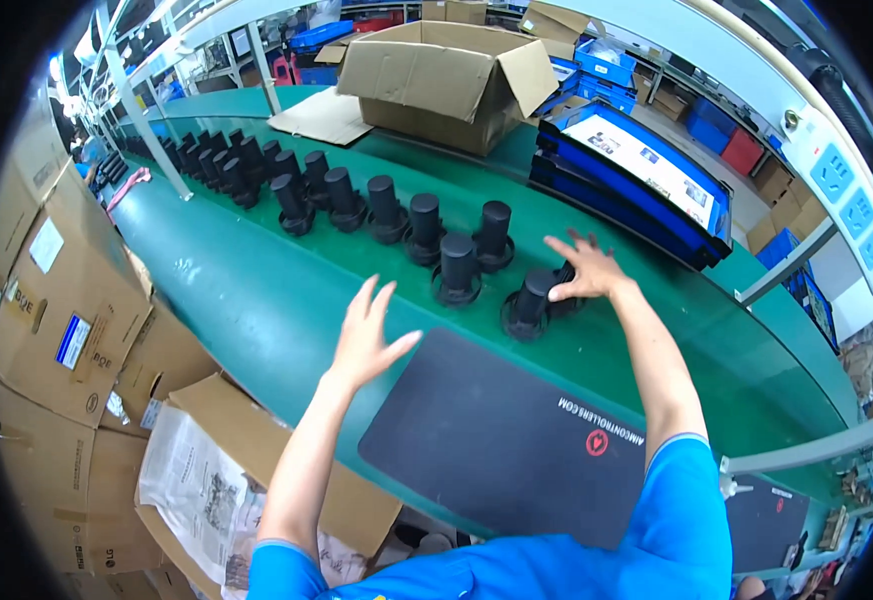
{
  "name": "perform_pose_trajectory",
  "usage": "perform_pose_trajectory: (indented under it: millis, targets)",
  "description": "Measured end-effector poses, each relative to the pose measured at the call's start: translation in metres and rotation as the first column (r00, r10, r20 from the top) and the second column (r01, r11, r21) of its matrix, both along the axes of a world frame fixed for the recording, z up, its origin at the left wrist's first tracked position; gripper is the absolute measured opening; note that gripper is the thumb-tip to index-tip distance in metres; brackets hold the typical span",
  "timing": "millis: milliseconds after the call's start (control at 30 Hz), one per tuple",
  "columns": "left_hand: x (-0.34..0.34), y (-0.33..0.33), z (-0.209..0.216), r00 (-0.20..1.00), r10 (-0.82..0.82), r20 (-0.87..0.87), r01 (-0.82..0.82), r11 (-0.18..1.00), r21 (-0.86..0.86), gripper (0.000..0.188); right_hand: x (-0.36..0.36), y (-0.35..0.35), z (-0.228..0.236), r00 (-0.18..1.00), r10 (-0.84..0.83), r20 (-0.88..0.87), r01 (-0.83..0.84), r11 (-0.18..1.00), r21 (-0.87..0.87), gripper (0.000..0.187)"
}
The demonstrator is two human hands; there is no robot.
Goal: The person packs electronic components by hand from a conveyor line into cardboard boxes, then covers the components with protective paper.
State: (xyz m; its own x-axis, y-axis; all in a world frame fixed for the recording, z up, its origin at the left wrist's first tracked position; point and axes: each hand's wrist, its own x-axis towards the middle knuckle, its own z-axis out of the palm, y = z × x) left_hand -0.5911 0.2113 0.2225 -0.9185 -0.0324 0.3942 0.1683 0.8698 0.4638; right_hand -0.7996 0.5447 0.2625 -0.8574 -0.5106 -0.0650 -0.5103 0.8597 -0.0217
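Note:
Over the green work surface, my left hand [365,338] has its fingers spread and holds nothing. It hovers near the corner of a dark grey mat [487,430]. My right hand [593,270] is farther out, fingers apart, beside a black cylindrical part with a wide round base [532,300]. Its thumb is close to that part; whether it touches cannot be made out. A second black part [567,298] stands under this hand, partly hidden by it. Another upright black part [457,270] is to the left, between my hands.
Several similar black parts [339,195] line the green table [257,265] toward the far left. An open cardboard box [417,85] and a blue-black tray [637,180] with a printed sheet stand behind. Stacked cartons [67,310] border the left; a power strip [847,195] hangs right.

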Motion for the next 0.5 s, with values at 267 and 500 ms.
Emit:
perform_pose_trajectory:
  millis: [267,500]
  targets:
    - [-0.206,0.086,0.002,0.996,0.031,0.084,-0.026,0.998,-0.063,0.09,0.007,-0.012,-0.007,0.928,0.356,0.112,-0.356,0.934,-0.021,0.082]
    - [-0.26,0.115,-0.008,0.956,0.072,0.284,0.03,0.94,-0.339,0.077,0.023,-0.014,-0.029,0.881,0.467,0.073,-0.467,0.884,-0.018,0.066]
